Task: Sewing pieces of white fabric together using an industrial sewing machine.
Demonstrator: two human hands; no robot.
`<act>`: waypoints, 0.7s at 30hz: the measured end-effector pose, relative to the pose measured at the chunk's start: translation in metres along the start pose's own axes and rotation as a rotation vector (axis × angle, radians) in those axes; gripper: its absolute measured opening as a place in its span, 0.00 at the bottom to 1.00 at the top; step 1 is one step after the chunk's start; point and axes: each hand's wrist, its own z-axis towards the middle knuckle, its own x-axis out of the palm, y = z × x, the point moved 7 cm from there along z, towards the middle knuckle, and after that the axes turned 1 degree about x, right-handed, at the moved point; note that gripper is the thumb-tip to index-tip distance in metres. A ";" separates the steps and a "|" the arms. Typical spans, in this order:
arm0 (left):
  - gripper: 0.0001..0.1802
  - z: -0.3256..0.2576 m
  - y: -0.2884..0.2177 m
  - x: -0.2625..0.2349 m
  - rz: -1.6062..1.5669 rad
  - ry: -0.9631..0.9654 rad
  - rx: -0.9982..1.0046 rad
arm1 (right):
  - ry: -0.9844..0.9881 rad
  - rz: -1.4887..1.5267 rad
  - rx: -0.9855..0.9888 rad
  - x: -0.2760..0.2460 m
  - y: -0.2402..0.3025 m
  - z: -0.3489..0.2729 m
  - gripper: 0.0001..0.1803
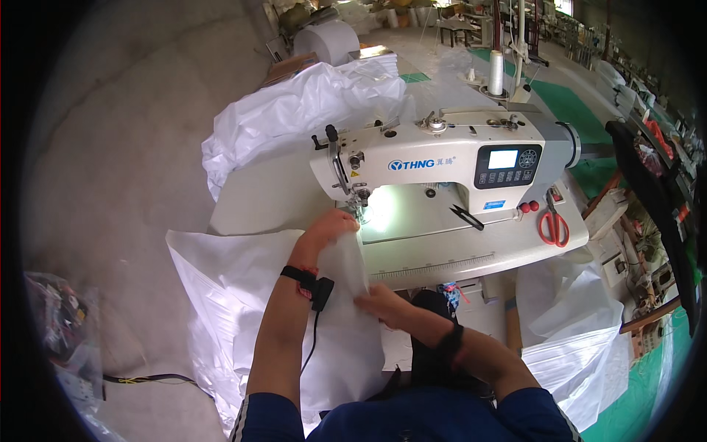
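A white sewing machine (pixel 434 155) stands on its table with its lamp lit over the needle area. A large white sheet (pixel 243 295), thin and plastic-looking, hangs over the table's near left edge and down across my lap. My left hand (pixel 333 225) is right beside the presser foot (pixel 360 211), its fingers closed on the sheet's upper corner. Lower down, my right hand (pixel 383 305) grips the sheet's right edge just in front of the table's front edge. The edge between my two hands runs fairly straight. My left fingertips are partly hidden close to the needle.
Black thread snips (pixel 467 217) and red-handled scissors (pixel 553 227) lie on the table's right part. A white thread cone (pixel 496 74) stands behind the machine. More white sheets lie in a heap (pixel 302 110) at the back left and hang at the right (pixel 567 324).
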 end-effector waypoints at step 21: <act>0.15 0.016 -0.003 0.001 0.225 -0.104 0.228 | -0.591 -1.096 -0.248 -0.048 0.102 0.062 0.10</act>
